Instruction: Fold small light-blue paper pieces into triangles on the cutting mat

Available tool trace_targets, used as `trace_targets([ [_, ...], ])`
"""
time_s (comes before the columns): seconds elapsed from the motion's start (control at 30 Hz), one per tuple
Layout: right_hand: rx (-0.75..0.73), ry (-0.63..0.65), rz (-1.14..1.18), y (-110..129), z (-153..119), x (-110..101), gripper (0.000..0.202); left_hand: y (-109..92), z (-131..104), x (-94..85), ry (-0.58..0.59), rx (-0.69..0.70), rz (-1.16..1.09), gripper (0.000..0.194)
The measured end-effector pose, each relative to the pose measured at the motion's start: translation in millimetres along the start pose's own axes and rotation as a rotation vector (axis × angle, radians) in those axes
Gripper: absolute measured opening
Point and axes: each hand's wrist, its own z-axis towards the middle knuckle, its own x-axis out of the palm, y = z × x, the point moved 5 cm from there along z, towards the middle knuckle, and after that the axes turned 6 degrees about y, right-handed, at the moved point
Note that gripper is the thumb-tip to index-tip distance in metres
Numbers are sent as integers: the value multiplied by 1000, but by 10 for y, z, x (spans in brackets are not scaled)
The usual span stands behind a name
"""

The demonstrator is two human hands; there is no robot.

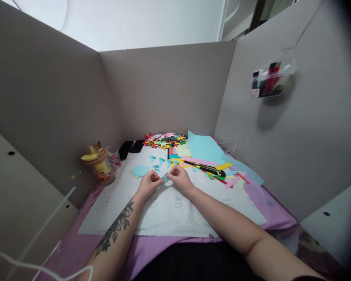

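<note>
A small light blue piece of paper [165, 178] is pinched between both hands above the white sheet [163, 218]. My left hand [150, 182] closes on its left side, fingertips together. On its right side my right hand [178, 176] grips it between thumb and fingers. Just beyond the hands lie several small folded blue pieces [161, 161]. A larger stack of light blue paper [139, 171] rests left of them. To the right, a black and yellow utility knife [206, 168] lies on coloured paper strips [232, 181].
Colourful paper stars [165, 139] are piled at the back, near two black flat objects [137, 146]. A yellow-lidded cup [101, 166] stands at the left. Large blue paper [204, 146] lies back right. Grey panels [169, 89] enclose the table; a clear bag [270, 80] hangs on the right one.
</note>
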Motion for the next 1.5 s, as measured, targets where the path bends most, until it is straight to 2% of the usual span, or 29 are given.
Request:
trace_targets([
  [0.2, -36, -2, -104, 60, -29, 30, 20, 64, 28, 76, 52, 4, -46, 30],
  [0.4, -36, 5, -119, 25, -22, 33, 20, 79, 25, 106, 100, -10, 50, 29],
  [0.8, -18, 18, -55, 18, -26, 37, 23, 72, 22, 92, 90, -21, 76, 26],
  [1.5, -31, 5, -99, 48, -34, 21, 23, 148, 38, 93, 123, -28, 98, 29],
])
